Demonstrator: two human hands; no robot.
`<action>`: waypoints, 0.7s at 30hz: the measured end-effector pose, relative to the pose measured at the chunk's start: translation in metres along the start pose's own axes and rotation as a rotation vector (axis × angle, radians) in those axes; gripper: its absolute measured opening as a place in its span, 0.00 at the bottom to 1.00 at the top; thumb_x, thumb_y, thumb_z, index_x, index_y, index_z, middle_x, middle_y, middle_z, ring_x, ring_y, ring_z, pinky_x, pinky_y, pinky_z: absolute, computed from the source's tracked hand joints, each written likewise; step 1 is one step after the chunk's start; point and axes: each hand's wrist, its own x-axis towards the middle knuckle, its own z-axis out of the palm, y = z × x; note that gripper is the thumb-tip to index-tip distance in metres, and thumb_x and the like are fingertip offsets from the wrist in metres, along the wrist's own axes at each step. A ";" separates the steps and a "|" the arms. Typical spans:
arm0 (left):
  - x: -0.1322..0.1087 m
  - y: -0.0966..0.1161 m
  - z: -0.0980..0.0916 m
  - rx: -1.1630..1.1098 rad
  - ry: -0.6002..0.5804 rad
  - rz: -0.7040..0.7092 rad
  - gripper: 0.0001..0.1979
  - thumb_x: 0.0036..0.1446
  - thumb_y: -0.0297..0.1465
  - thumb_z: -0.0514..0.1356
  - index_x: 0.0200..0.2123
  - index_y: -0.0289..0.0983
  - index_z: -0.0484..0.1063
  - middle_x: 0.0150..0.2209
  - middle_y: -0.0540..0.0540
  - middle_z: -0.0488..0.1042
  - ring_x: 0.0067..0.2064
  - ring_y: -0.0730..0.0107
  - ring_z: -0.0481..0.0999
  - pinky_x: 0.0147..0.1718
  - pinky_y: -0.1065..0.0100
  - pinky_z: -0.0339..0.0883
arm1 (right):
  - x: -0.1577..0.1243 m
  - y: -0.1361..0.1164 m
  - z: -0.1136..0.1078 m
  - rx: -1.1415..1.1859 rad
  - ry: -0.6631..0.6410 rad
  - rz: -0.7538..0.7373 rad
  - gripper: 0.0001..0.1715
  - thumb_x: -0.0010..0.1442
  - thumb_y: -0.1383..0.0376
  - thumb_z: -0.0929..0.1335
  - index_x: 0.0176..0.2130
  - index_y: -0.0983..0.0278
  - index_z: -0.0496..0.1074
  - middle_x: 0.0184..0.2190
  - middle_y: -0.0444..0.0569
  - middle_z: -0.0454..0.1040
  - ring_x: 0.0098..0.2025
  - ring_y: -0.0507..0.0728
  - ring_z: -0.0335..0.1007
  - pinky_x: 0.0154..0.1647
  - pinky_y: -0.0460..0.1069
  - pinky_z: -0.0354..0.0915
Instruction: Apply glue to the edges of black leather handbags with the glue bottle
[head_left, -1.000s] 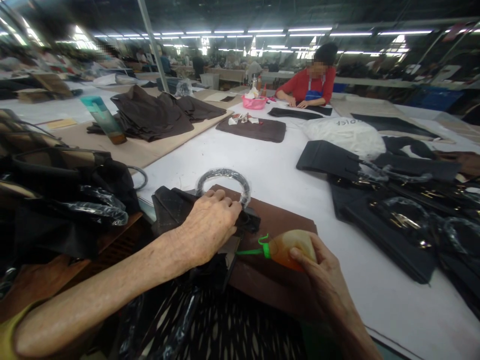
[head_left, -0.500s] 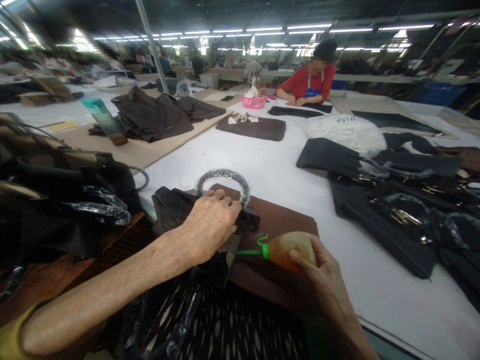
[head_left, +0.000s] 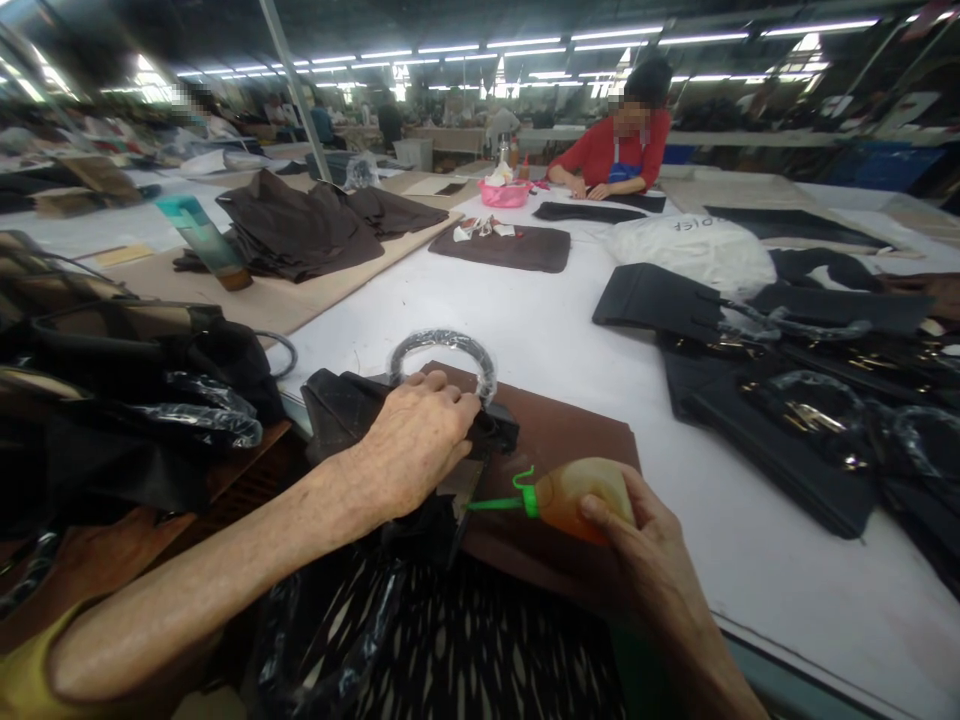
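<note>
My left hand [head_left: 424, 435] is closed on the upper part of a black handbag [head_left: 337, 405], just below its plastic-wrapped round handle [head_left: 444, 340]. The fingertips are partly hidden behind the bag's edge. My right hand [head_left: 637, 520] grips a squeeze bottle [head_left: 585, 498] of amber liquid, tilted on its side. Its green nozzle [head_left: 495, 504] points left, with the tip at the bag's edge beneath my left hand; whether it touches cannot be told. Under the bag and bottle lies a brown board [head_left: 574, 430]. A second wrapped handle [head_left: 330, 670] hangs below, near my lap.
Black handbags with wrapped handles [head_left: 780, 420] lie on the right of the white table [head_left: 375, 300]; more dark bags [head_left: 135, 370] stand at left. Beyond are a teal-lidded bottle [head_left: 202, 240], dark fabric [head_left: 300, 225], a pink basket [head_left: 504, 192] and a co-worker in red [head_left: 615, 150].
The view has shifted slightly. Both hands keep their grips, and the nozzle tip stays at the bag's edge, a touch further left.
</note>
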 end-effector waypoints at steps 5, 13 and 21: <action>0.000 0.000 0.003 0.018 0.020 0.009 0.05 0.53 0.30 0.60 0.33 0.35 0.67 0.35 0.44 0.74 0.40 0.57 0.68 0.40 0.58 0.65 | -0.012 -0.002 0.002 0.133 -0.032 0.032 0.24 0.47 0.52 0.73 0.40 0.63 0.69 0.31 0.45 0.73 0.34 0.59 0.66 0.33 0.47 0.62; 0.000 -0.001 0.002 0.024 0.010 0.008 0.04 0.53 0.29 0.59 0.33 0.36 0.68 0.35 0.45 0.74 0.41 0.58 0.68 0.39 0.60 0.65 | -0.028 -0.007 0.003 0.187 -0.068 0.085 0.25 0.46 0.52 0.73 0.41 0.62 0.70 0.29 0.44 0.73 0.33 0.57 0.66 0.31 0.46 0.63; 0.002 -0.002 -0.001 0.027 -0.016 -0.007 0.03 0.53 0.28 0.59 0.32 0.35 0.67 0.35 0.45 0.74 0.40 0.57 0.69 0.38 0.60 0.66 | -0.035 0.002 0.002 0.285 -0.046 0.124 0.26 0.45 0.53 0.74 0.41 0.63 0.70 0.32 0.47 0.74 0.33 0.59 0.69 0.32 0.47 0.64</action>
